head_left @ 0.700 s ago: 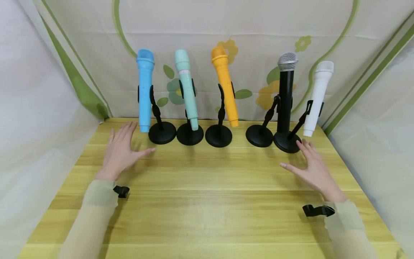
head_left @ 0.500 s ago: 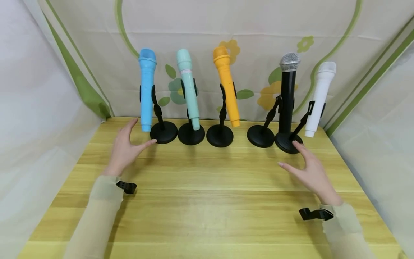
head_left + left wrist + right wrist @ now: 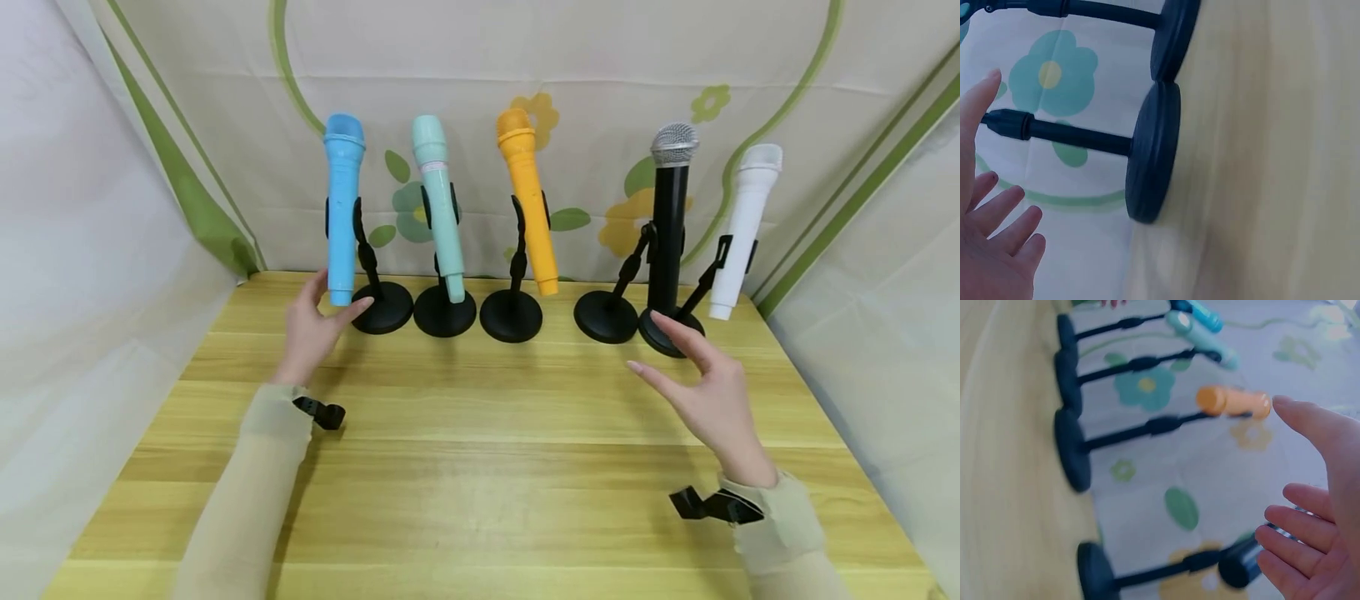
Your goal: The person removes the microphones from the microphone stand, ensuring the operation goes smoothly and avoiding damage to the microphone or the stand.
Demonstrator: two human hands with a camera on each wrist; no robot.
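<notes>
A row of microphones on black desk stands lines the back of the table. My left hand [image 3: 310, 335], thumb and fingers spread, is at the lower end of the blue microphone [image 3: 343, 217]; its fingers are partly hidden behind it. In the left wrist view the thumb and fingers hold nothing, with a stand's round base [image 3: 1155, 153] beyond. My right hand [image 3: 712, 400] is spread in front of the black microphone [image 3: 667, 233] and the white microphone [image 3: 742, 233], its thumb apart from its fingers, holding nothing. A mint microphone [image 3: 441, 217] and an orange microphone [image 3: 531, 208] stand between the hands.
The stands' bases, such as the middle one [image 3: 512, 317], sit close together near the table's back edge. A wider gap separates the orange microphone's stand from the black one's. Behind the wooden table [image 3: 480, 483] hangs a flowered white cloth [image 3: 480, 50], with more cloth at both sides.
My left hand has moved forward and right, up to the blue microphone's lower end. My right hand has shifted left and drawn slightly back. The microphones have kept their places.
</notes>
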